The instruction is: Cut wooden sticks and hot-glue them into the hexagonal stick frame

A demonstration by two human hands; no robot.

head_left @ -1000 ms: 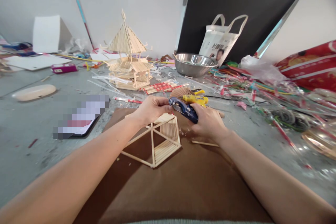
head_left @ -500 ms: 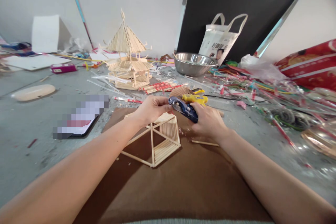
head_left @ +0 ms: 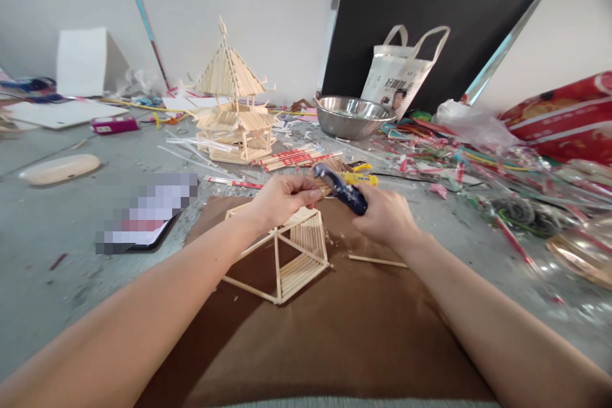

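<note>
On a smooth brown sheet [head_left: 310, 350], a spoked, many-sided frame [head_left: 301, 273] of slim wooden sticks lies partly slatted, its left part half hidden by the left arm [head_left: 191, 287]; above it, the left hand [head_left: 284, 199] has its fingertips drawn together, but I cannot tell whether that grip pinches anything. The right hand [head_left: 389, 217] has its grip wrapped around a curved dark-blue hand tool [head_left: 345, 191]. Behind, a white tote bag's [head_left: 380, 80] dark print is too blurred to read.

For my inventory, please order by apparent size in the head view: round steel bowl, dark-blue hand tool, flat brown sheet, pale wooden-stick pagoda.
1. Flat brown sheet
2. Pale wooden-stick pagoda
3. Round steel bowl
4. Dark-blue hand tool
</note>
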